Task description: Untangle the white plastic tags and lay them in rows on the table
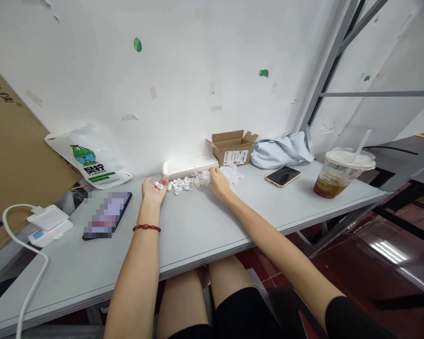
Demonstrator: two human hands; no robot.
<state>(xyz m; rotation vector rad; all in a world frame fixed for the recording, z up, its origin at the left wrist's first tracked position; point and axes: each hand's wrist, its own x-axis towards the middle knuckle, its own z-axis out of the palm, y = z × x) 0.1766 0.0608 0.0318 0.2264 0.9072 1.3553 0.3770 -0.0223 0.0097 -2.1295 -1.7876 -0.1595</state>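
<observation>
My left hand (152, 192) is turned palm up on the table, its fingers curled around a few small white plastic caps (159, 185). Just to its right lies a loose pile of similar white caps (179, 185). Beside that pile is a tangle of thin off-white pieces (199, 179). My right hand (219, 182) reaches over the right end of the tangle with its fingers pinched together; whatever they hold is too small to make out. Several translucent plastic pieces (234, 174) lie right behind that hand.
Against the wall stand a long white box (189, 164) and an open cardboard box (233, 146), with a pale blue cloth (281, 150) alongside. Phones (283, 176) lie on both sides. A drink cup (342, 174) stands right; a white bag (92, 160) and corded charger (49, 223) are left.
</observation>
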